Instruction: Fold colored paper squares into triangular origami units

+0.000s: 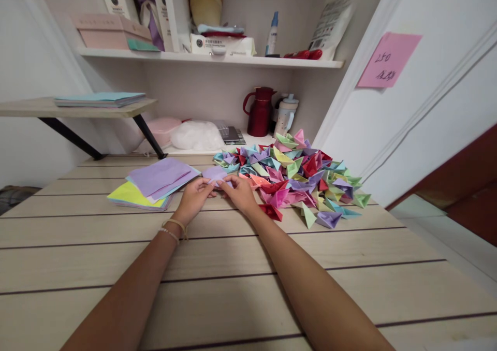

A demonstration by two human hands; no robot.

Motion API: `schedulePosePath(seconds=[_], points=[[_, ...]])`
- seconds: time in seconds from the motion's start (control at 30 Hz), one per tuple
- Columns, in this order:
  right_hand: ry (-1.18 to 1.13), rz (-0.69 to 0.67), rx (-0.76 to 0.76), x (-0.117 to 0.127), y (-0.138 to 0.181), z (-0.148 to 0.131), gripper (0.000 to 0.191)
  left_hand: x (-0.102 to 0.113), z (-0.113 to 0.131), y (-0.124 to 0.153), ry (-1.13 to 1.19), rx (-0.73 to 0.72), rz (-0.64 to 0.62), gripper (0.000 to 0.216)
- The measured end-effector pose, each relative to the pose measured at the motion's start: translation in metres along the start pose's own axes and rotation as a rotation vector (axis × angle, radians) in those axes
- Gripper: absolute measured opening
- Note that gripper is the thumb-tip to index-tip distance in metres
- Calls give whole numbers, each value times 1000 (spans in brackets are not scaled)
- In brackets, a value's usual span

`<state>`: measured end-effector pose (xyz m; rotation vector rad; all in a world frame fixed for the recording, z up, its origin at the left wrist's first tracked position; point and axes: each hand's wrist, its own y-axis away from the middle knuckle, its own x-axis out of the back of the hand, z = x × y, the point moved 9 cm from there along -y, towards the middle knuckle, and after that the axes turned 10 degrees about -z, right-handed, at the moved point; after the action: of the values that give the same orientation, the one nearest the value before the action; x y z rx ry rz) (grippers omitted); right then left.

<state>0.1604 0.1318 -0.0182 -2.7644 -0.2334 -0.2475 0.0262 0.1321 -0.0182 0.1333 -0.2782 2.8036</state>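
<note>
A small purple sheet of folding paper [215,173] is pinched between both hands just above the slatted table [217,299]. My left hand [195,198] grips its near left edge with thumb and fingers closed. On the near right edge, my right hand [239,193] pinches the same paper, its thumb close to the left thumb. The hands hide part of the paper, so its folds are hard to make out. Right of my hands lies a heap of folded paper boats [295,172] in many colours. Flat purple sheets [161,176] rest on the left, over yellow paper [134,195].
A small raised shelf [77,107] with black legs holds blue paper [101,98] at the left. Behind the boats stand a red jug [261,113] and a pale tumbler [286,115]. A white plastic bag [197,135] lies at the back. A pink note [389,60] hangs on the right.
</note>
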Motion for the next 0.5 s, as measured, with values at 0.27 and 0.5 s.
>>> schedulePosePath(seconds=[0.27,0.5], points=[[1,-22,-10,-1,0,0,29,-1,5,1,-41,-15,7,31],[7,-33,-22,-2,-1,2,31,-1,1,0,-7,4,-4,31]])
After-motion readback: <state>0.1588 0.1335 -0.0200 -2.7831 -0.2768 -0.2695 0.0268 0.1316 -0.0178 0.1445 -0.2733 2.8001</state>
